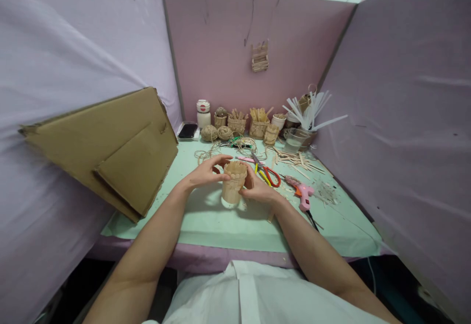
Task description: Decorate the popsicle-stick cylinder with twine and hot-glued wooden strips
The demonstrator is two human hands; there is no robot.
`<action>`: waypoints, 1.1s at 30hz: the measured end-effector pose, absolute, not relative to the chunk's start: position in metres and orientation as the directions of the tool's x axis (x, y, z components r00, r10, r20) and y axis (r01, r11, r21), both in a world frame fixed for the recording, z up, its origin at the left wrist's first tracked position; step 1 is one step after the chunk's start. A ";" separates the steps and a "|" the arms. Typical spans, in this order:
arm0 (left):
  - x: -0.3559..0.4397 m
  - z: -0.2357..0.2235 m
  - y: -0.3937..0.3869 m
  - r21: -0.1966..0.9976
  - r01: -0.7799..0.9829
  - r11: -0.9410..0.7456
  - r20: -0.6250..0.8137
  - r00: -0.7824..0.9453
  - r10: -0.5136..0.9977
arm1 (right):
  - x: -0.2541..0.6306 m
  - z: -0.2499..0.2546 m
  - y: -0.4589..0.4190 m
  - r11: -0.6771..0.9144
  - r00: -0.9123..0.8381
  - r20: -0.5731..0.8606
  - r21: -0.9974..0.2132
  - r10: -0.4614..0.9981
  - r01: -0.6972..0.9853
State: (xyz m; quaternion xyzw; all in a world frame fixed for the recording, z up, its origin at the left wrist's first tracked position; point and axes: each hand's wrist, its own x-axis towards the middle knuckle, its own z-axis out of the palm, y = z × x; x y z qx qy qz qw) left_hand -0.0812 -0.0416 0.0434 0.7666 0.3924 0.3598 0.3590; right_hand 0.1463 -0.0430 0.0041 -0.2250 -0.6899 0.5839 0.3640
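Note:
Between my two hands stands a cup covered in wooden sticks, its rim uneven and its clear bottom showing below the sticks. My left hand curves round the upper left side, with the thumb against the front near the rim and the fingers behind. On the right side, my right hand wraps the cup with thumb and fingers; part of its fingers is hidden behind the cup. Red-handled scissors and yellow-handled pliers lie just beyond my right hand. A pink glue gun rests farther right, its cord running toward me.
Cardboard sheets lean at the left. Along the back are a phone, a white jar, twine balls and stick-filled baskets. Loose wooden sticks and a pot of white glue sticks occupy the right.

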 end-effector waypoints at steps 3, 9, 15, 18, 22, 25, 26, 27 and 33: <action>-0.077 0.044 -0.045 0.869 0.270 -0.414 0.259 0.464 0.847 | 0.147 0.007 -0.046 0.177 -0.669 0.224 -0.974 0.709 -0.139; -0.070 0.042 -0.045 0.913 0.204 -0.353 0.246 0.417 0.875 | 0.146 0.001 -0.041 0.109 -0.653 0.202 -0.977 0.730 -0.182; -0.068 0.036 -0.039 0.889 0.261 -0.377 0.335 0.192 0.922 | 0.146 -0.008 -0.031 0.243 -0.466 0.265 -0.964 0.844 -0.110; -0.062 0.032 -0.039 0.839 0.346 -0.421 0.414 0.098 0.905 | 0.144 -0.011 -0.033 0.358 -0.333 0.343 -0.933 0.878 -0.015; -0.050 0.028 -0.043 0.709 0.515 -0.482 0.542 0.040 0.840 | 0.137 -0.016 -0.038 0.454 -0.250 0.426 -0.888 0.869 0.065; -0.043 0.026 -0.046 0.648 0.588 -0.484 0.581 0.029 0.814 | 0.130 -0.017 -0.038 0.512 -0.222 0.487 -0.856 0.845 0.070; -0.042 0.025 -0.046 0.637 0.604 -0.479 0.584 0.028 0.811 | 0.128 -0.017 -0.039 0.529 -0.208 0.505 -0.846 0.837 0.073; -0.040 0.024 -0.046 0.627 0.617 -0.475 0.584 0.031 0.811 | 0.127 -0.017 -0.039 0.542 -0.196 0.520 -0.837 0.832 0.081; -0.040 0.020 -0.045 0.623 0.620 -0.477 0.554 0.081 0.829 | 0.124 -0.014 -0.040 0.561 -0.192 0.536 -0.820 0.822 0.113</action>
